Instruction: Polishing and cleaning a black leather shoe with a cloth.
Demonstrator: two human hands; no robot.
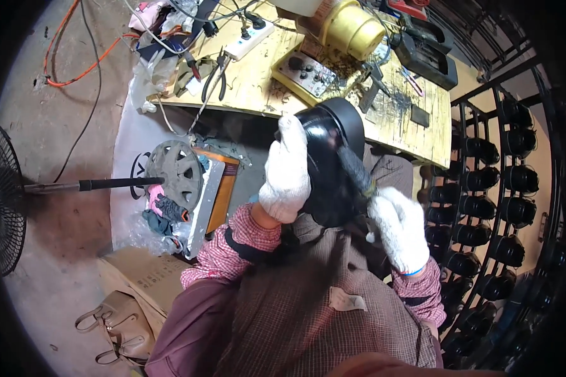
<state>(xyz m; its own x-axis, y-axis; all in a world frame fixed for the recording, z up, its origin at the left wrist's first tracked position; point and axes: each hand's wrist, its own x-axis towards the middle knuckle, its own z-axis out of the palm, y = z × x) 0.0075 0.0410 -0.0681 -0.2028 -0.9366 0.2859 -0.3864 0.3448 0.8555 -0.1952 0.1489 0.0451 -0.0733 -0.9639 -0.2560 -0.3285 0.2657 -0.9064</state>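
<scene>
A glossy black boot or shoe [324, 163] is held over my lap, its thick dark sole edge toward the bench; its lower part is lost in shadow. My left hand [287, 169], in a white knit glove, lies along its left side with the fingers pointing up and the far side of the grip hidden. In my right hand [399, 223], also gloved in white, is a dark, fuzzy-headed brush [356, 169]. The brush head lies against or just over the black surface on the right.
A wooden bench [251, 88] ahead carries a yellow machine [352, 31], a control box [305, 72], pliers [215, 76] and a power strip [249, 41]. Racks of black footwear [481, 179] stand at right. A fan [6, 198], cardboard box [141, 270] and tan bag [122, 320] are at left.
</scene>
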